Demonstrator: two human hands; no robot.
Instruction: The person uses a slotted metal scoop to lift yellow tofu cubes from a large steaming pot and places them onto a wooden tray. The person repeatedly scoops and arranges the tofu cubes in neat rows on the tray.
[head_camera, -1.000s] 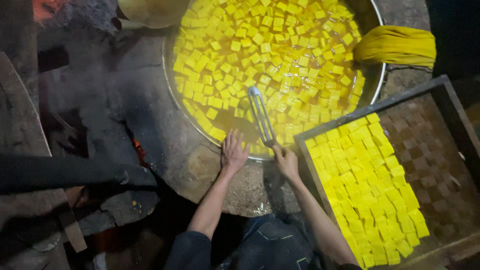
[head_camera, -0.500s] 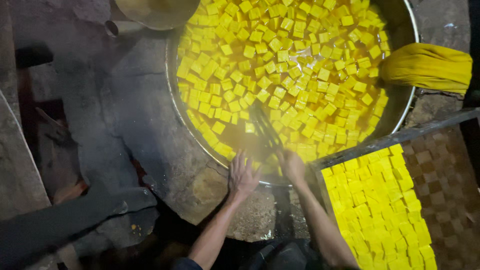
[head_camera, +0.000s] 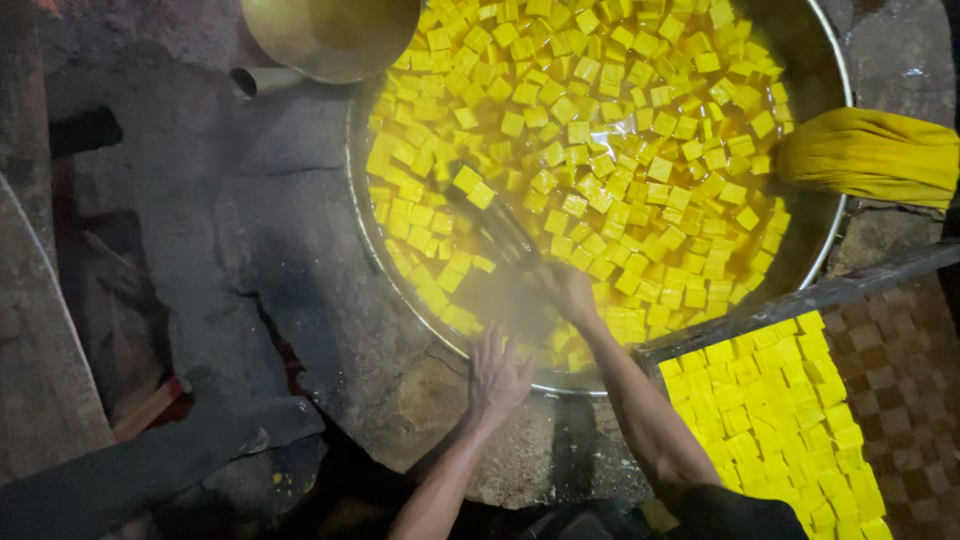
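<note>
A big round metal pan holds yellow liquid with several floating yellow cubes. My right hand reaches over the near rim and grips a flat metal lifter that carries two yellow cubes above the liquid. Steam blurs the hand. My left hand rests flat, fingers spread, on the stone edge just outside the near rim of the pan.
A wooden tray at the lower right holds rows of yellow cubes. A folded yellow cloth lies on the pan's right rim. A round brass bowl sits at the top left. Dark rough stone surrounds the pan.
The view has moved closer to the pan. My right hand has pushed the lifter further into the pan and raised two cubes on it. My left hand stays on the stone edge.
</note>
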